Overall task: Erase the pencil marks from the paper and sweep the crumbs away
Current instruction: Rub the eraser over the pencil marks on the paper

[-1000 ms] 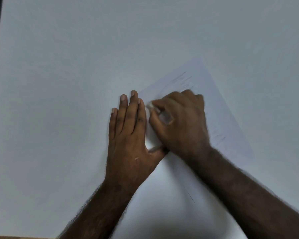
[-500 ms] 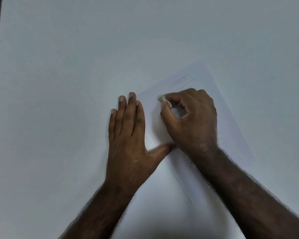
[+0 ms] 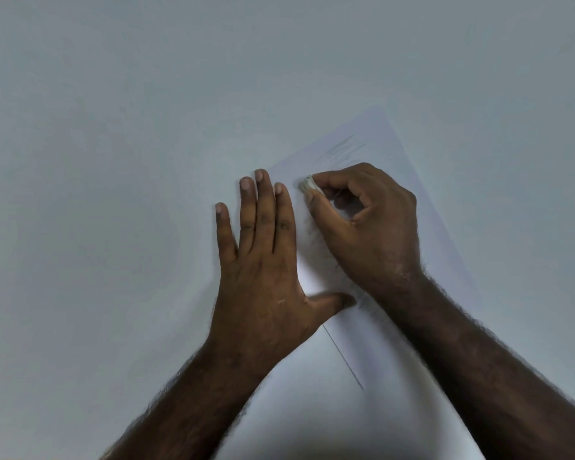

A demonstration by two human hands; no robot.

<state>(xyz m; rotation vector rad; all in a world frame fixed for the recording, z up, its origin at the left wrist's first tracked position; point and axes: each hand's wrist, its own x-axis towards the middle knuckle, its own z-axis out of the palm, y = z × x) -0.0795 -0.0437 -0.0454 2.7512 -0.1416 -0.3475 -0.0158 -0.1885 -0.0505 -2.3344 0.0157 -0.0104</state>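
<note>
We look down on a white table [image 3: 113, 161] where a sheet of white paper [image 3: 439, 234] lies turned at an angle, right of centre. Faint pencil marks [image 3: 347, 149] show near its far corner. Our left hand [image 3: 263, 260] lies flat, palm down, across the paper's left edge: 4 straight fingers close together, the little one slightly apart, the thumb spread out onto the sheet. Our right hand [image 3: 369, 220] rests on the paper just beside it, thumb and forefinger pinching a small white eraser [image 3: 307, 184] whose tip meets the sheet. We cannot make out any crumbs.
</note>
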